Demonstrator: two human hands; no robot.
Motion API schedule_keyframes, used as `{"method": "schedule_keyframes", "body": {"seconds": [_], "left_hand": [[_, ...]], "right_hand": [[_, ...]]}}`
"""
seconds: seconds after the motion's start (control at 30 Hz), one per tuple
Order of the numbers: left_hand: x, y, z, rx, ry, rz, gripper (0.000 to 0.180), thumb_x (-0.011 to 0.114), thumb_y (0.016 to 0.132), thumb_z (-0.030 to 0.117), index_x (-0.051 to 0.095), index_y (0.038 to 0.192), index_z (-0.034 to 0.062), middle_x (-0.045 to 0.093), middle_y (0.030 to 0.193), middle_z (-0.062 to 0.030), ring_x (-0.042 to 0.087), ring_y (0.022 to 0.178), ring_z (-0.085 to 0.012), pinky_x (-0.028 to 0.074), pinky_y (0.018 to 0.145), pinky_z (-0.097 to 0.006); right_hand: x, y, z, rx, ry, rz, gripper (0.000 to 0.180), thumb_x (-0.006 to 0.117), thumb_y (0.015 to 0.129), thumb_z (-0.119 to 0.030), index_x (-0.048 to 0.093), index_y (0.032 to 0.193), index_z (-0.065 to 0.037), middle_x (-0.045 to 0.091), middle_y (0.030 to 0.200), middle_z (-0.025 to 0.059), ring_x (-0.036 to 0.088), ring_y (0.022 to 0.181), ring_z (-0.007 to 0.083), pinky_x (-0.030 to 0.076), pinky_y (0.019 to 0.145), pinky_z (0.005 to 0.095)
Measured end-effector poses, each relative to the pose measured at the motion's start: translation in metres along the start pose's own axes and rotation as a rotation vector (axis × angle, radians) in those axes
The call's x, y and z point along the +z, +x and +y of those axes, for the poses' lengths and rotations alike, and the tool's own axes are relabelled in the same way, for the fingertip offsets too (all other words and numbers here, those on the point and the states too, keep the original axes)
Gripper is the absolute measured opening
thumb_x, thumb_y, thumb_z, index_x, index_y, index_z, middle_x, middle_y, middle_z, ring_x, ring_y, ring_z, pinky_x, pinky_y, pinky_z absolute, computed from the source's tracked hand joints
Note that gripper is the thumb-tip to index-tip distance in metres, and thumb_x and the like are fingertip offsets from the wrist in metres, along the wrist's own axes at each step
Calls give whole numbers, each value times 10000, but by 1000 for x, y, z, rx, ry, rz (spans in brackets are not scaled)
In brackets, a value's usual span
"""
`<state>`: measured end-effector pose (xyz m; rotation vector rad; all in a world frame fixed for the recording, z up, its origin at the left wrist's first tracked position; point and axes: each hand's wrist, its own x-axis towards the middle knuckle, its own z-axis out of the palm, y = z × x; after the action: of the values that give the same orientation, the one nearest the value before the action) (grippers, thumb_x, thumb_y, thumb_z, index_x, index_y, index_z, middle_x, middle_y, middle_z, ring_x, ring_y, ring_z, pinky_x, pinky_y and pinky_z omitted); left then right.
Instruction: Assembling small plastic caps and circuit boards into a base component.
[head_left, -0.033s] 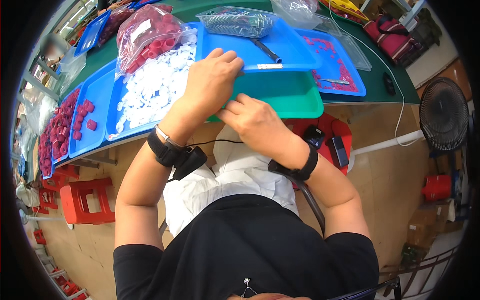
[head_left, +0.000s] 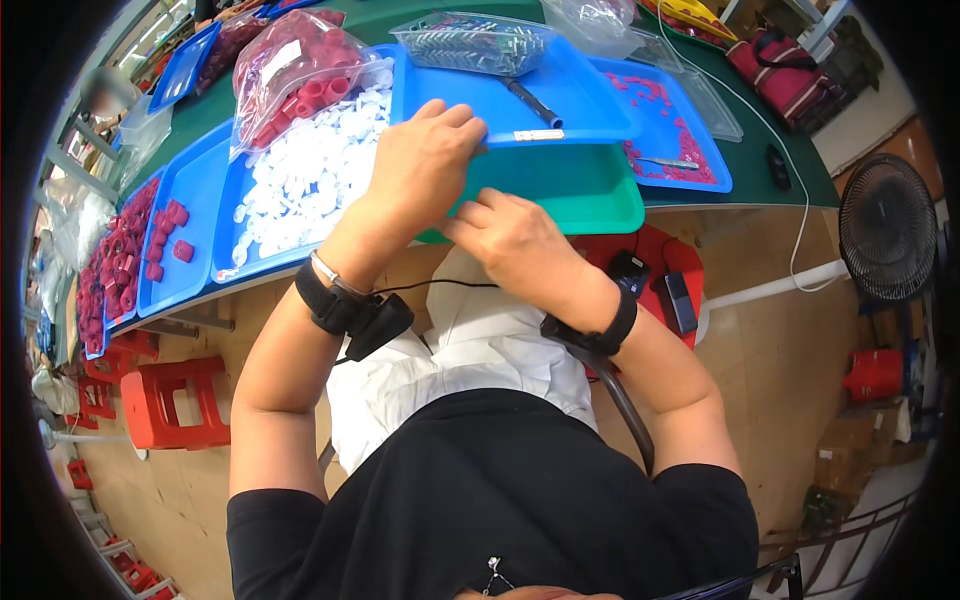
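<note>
Left of the grip, white caps (head_left: 300, 175) fill a blue tray (head_left: 225, 215) under a bag of red caps (head_left: 290, 70); a fan (head_left: 885, 240) stands far right, red stools (head_left: 170, 400) below left.

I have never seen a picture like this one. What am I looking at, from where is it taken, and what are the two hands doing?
The picture comes from a wide-angle camera worn on a person's head, looking down, so straight edges bend near the rim. No machine is here: you see the person's own two bare arms coming up from the lower edge, each with a black wrist strap.

The left hand rests at the edge of a blue tray. The right hand lies on a green tray in front of the body. Whether the fingers hold anything small, I cannot tell.

On the table are also a blue tray of small white parts, a clear bag of red parts, and a clear box of metal pieces. A black fan stands at the right.
</note>
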<state>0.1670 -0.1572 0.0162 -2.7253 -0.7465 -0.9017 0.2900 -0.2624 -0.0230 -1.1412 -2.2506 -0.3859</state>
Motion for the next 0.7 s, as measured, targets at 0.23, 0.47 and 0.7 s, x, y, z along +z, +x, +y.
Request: {"method": "schedule_keyframes", "body": {"seconds": [0.23,0.47,0.7], "left_hand": [[14,-9,4,14,-26,-77,68,633,806,147,619,850,97,569,803,-32,570,811,-266,502,620,-392],[17,-14,18,-12,-125,-80,89,623,776,104,625,865,112,568,814,-40,576,824,-265,506,625,-400],[22,-24,37,25,-168,-60,132,684,730,134,617,842,110,550,792,-36,568,778,-251,498,613,-376]], "right_hand": [[5,-16,39,-156,-105,158,203,592,723,-126,637,917,-89,533,776,16,562,781,184,493,688,300],[7,-27,49,-185,-43,299,256,692,726,-146,631,970,-101,601,1018,-2,579,981,194,483,802,328],[-28,-65,58,198,-337,311,438,690,827,-365,573,1167,-114,589,1162,34,539,1105,238,363,952,429]]}}
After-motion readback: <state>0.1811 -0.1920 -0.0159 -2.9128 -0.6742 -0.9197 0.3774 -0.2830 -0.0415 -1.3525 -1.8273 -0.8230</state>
